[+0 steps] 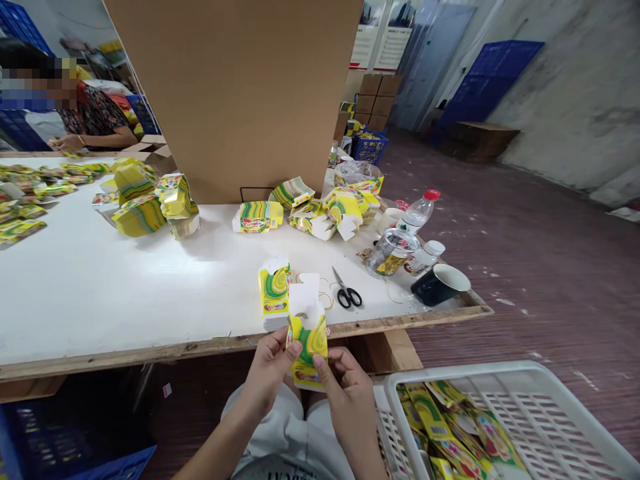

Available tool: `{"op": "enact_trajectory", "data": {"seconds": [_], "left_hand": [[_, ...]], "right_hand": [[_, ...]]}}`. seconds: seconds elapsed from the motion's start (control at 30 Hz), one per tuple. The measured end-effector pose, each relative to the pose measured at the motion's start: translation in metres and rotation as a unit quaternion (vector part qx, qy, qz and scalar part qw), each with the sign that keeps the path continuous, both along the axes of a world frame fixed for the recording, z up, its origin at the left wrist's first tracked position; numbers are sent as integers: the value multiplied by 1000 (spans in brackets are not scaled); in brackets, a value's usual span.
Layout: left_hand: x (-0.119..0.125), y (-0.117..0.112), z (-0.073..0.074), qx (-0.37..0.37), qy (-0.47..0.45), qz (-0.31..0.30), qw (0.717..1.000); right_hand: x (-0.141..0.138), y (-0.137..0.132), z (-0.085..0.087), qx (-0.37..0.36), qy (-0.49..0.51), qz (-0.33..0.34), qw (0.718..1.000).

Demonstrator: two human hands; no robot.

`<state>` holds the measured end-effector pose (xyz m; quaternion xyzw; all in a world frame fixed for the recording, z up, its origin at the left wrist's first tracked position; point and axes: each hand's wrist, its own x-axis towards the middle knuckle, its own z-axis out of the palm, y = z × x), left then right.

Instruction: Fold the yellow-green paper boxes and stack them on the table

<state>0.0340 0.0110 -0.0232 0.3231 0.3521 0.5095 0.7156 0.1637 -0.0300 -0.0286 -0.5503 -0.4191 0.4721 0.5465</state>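
Observation:
Both my hands hold one small yellow-green carton [307,337] over my lap, just below the table's wooden front edge. My left hand [270,367] grips its left side with the thumb on the printed face. My right hand [345,387] pinches its lower right corner. The carton's white top flap stands open. A second upright carton [274,290] of the same print stands on the white table [100,280] right behind it.
Black scissors [347,293] and rubber bands lie on the table. Bottles [417,213], a jar and a dark cup [440,283] crowd the right corner. Stacks of flat cartons [150,203] sit farther back by a big cardboard box [240,93]. White basket [500,387] at right; another person at far left.

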Motion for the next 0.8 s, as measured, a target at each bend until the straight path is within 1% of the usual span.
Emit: {"op": "enact_trajectory", "data": {"seconds": [0.13,0.3,0.47,0.53,0.63,0.73,0.8], "left_hand": [[-5,3,-2,1,63,58,996],[-4,5,2,-4,85,69,994],[-1,1,-1,35,85,80,993],[-3,-3,-3,45,91,68,993],[-8,-8,-1,70,97,29,992],[-15,-9,4,95,92,-41,990],[-20,-7,7,96,88,-88,988]], "right_hand": [[0,-2,-6,6,-56,16,998],[-2,-5,-9,5,-89,28,996],[3,-3,-9,7,-103,19,994],[5,-2,-9,8,-96,25,995],[9,-1,-7,30,-63,34,997],[14,1,-1,67,-27,40,997],[19,4,5,74,-13,62,995]]}}
